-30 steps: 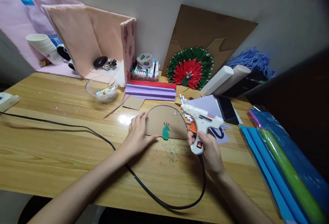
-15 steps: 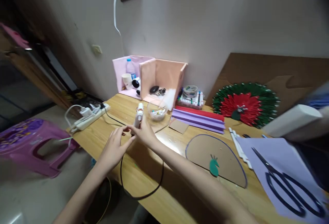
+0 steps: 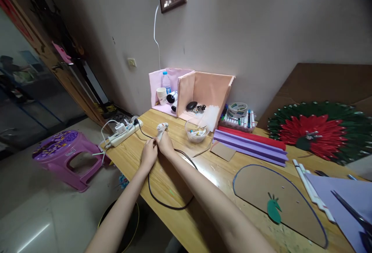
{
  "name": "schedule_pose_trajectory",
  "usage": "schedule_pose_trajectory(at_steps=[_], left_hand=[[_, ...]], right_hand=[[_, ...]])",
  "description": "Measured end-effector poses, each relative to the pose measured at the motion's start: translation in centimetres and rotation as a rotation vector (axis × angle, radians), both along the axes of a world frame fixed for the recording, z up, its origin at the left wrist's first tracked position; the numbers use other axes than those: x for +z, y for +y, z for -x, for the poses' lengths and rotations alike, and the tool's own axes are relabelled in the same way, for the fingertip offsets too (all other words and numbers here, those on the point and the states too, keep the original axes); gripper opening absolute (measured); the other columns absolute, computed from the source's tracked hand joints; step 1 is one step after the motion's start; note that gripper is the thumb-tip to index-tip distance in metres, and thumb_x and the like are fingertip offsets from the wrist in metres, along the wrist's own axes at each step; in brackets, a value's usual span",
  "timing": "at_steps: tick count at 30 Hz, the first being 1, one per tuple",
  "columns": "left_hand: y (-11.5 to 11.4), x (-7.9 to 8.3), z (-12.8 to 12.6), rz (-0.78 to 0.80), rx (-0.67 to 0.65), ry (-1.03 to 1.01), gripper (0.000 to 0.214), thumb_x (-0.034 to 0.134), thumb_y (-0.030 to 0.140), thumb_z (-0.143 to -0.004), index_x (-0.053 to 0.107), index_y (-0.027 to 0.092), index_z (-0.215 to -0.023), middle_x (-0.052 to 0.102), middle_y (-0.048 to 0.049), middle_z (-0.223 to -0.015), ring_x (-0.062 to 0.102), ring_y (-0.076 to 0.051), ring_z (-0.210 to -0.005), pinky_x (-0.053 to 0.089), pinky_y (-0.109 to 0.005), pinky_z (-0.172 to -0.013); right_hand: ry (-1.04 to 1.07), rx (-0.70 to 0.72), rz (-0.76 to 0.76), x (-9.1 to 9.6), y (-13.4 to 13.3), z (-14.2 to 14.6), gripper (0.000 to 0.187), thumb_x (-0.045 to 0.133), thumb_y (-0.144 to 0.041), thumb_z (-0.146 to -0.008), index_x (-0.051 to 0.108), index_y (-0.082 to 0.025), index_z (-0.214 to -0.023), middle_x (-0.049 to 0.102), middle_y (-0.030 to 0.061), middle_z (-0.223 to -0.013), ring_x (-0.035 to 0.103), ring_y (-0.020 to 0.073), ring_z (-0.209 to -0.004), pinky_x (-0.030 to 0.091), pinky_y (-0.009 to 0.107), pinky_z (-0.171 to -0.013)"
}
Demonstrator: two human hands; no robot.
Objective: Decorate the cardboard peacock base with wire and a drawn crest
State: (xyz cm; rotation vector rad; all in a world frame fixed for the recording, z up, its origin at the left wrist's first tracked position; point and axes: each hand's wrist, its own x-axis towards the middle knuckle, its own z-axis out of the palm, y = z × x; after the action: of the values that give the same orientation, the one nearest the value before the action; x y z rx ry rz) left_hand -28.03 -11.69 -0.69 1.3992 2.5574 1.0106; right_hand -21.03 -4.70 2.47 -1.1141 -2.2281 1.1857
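Note:
A white hot glue gun (image 3: 162, 128) stands up from my right hand (image 3: 165, 145), whose fingers are wrapped round its handle. Right beside it, my left hand (image 3: 149, 153) is closed at the gun's lower end, on the black power cord (image 3: 171, 207). The cord comes from the power strip, passes by my hands and lies in a wide loop over the table's front edge. My fingers partly hide the handle and the gripped part of the cord. A clear plastic bowl (image 3: 196, 133) with small pieces in it stands to the right of the gun.
The white power strip (image 3: 124, 133) lies along the table's left edge. At the back is a pink divided box (image 3: 186, 98). Purple foam strips (image 3: 252, 146), a cardboard half-round (image 3: 261, 179) with a green bird head (image 3: 274, 210), and scissors (image 3: 351, 210) lie rightward. A purple stool (image 3: 69, 160) stands left.
The view has swung left, so things sit further right. My left hand has closed beside my right hand, and the glue gun has tilted, its top now pointing more to the right.

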Motion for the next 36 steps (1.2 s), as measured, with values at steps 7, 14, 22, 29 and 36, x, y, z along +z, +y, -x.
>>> schedule_pose_trajectory(at_steps=[7, 14, 22, 29, 36], left_hand=[[-0.7, 1.2, -2.3, -0.009, 0.092, 0.071, 0.028, 0.051, 0.028, -0.078, 0.054, 0.011, -0.099, 0.054, -0.0162, -0.1, 0.047, -0.032, -0.104, 0.038, -0.048, -0.09], [1.6, 4.4, -17.7, -0.363, -0.332, 0.078, 0.026, 0.048, 0.021, -0.08, 0.045, 0.016, -0.105, 0.047, -0.0104, -0.099, 0.045, -0.025, -0.096, 0.039, -0.042, -0.088], [6.9, -0.3, -28.9, -0.181, -0.641, -0.372, 0.02, 0.038, 0.008, -0.079, 0.048, 0.018, -0.094, 0.053, -0.0065, -0.095, 0.051, -0.019, -0.093, 0.042, -0.035, -0.084], [6.3, -0.7, -27.7, -0.106, -0.604, -0.398, 0.017, 0.041, 0.014, -0.081, 0.049, 0.019, -0.095, 0.055, -0.0052, -0.096, 0.052, -0.018, -0.088, 0.043, -0.034, -0.079], [6.7, -1.2, -28.0, -0.096, -0.564, -0.415, 0.017, 0.042, 0.01, -0.077, 0.049, 0.019, -0.09, 0.054, -0.0042, -0.092, 0.051, -0.017, -0.089, 0.042, -0.033, -0.08]], right_hand=[[0.016, 0.327, -0.08, 4.8, -3.0, -12.2, 0.035, 0.06, -0.021, -0.078, 0.051, -0.016, -0.112, 0.062, 0.0098, -0.108, 0.06, 0.0203, -0.092, 0.046, 0.031, -0.079], [-0.083, 0.06, -0.192, 8.5, -2.2, -35.9, 0.011, 0.05, -0.021, -0.086, 0.061, -0.018, -0.085, 0.064, 0.0018, -0.077, 0.056, 0.0121, -0.065, 0.043, 0.024, -0.059], [-0.252, -0.454, -0.331, -1.2, 1.7, -45.8, 0.009, 0.053, -0.019, -0.081, 0.061, -0.018, -0.079, 0.062, 0.0025, -0.073, 0.057, 0.0163, -0.066, 0.043, 0.028, -0.061], [-0.209, -0.343, -0.402, -2.6, 0.9, -45.7, 0.007, 0.054, -0.016, -0.083, 0.058, -0.019, -0.078, 0.058, 0.0039, -0.078, 0.056, 0.017, -0.073, 0.044, 0.03, -0.067], [-0.23, -0.319, -0.406, -2.9, 1.2, -45.5, 0.007, 0.051, -0.014, -0.084, 0.055, -0.018, -0.079, 0.055, 0.0037, -0.077, 0.054, 0.0165, -0.072, 0.043, 0.028, -0.065]])
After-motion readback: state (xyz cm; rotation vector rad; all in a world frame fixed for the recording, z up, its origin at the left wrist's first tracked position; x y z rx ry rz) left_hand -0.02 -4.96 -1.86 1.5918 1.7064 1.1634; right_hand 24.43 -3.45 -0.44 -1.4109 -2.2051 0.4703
